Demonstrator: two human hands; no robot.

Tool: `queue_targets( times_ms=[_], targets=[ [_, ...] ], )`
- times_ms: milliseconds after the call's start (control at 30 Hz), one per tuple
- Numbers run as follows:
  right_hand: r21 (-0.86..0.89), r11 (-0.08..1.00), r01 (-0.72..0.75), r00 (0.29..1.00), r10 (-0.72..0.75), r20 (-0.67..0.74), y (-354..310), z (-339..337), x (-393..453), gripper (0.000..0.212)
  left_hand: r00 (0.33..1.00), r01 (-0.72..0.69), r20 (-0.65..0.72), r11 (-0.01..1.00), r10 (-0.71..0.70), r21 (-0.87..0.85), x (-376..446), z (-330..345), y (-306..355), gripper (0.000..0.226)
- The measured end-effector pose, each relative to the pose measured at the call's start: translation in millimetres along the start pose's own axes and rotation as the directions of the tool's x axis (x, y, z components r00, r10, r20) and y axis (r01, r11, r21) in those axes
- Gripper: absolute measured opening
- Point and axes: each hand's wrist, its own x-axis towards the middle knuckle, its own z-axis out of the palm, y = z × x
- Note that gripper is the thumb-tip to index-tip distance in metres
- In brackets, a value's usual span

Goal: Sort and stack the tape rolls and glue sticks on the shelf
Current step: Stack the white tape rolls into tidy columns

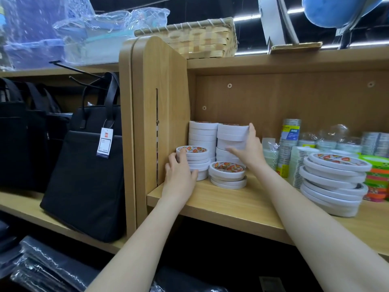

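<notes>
Partly hidden: the tall rear stack of white tape rolls [230, 140] behind the right hand [249, 149], lower rolls of the short front-left stack of white tape rolls [194, 158] behind the left hand [179, 175]; clear-wrapped rolls [334, 140] far right of the wooden divider panel [160, 106], blurred, contents unreadable. Left hand beside the divider, fingers curled round the short stack; right hand further right, fingers spread, clasping the tall stack's side. Both stacks on the light wooden shelf board [231, 205].
</notes>
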Motion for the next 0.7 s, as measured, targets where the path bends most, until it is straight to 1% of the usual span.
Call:
queue_targets(
  times_ms=[100, 167, 267, 400, 433, 533, 633, 700],
  targets=[
    [0.059, 0.998, 0.035, 0.991, -0.027, -0.134, -7, 0, 1, 0.08, 1.0, 0.0, 0.002, 1.0, 0.0, 0.0, 0, 1, -1, 0.066],
    [0.071, 0.997, 0.029, 0.988, -0.018, -0.154, -9, 1, 2, 0.073, 1.0, 0.001, -0.002, 1.0, -0.001, 0.009, 0, 1, -1, 0.066],
    [0.082, 0.997, 0.014, 0.992, -0.004, -0.127, -7, 2, 3, 0.072, 1.0, 0.004, -0.004, 1.0, -0.004, 0.007, 0, 2, -1, 0.066],
    [0.116, 0.993, -0.01, 1.0, 0.013, -0.026, -5, -3, 0, 0.083, 1.0, 0.008, -0.009, 1.0, -0.008, 0.004, 1, 2, -1, 0.067],
    [0.12, 0.992, -0.038, 0.999, 0.04, -0.017, -4, -7, -1, 0.084, 1.0, 0.012, -0.012, 1.0, -0.012, 0.001, 1, 2, -1, 0.068],
    [0.16, 0.983, -0.085, 0.994, 0.093, -0.048, -6, -23, -11, 0.081, 1.0, 0.022, -0.01, 1.0, -0.022, -0.011, -2, -1, 1, 0.069],
    [0.124, 0.991, -0.05, 0.997, 0.058, -0.059, -10, -47, -37, 0.072, 0.997, -0.028, -0.077, 0.999, 0.03, 0.023, -7, -5, 5, 0.061],
    [0.044, 0.998, 0.039, 0.998, -0.037, -0.056, -12, -63, -58, 0.063, 0.984, -0.08, -0.158, 0.996, 0.085, 0.038, -12, -5, 11, 0.053]
  ],
)
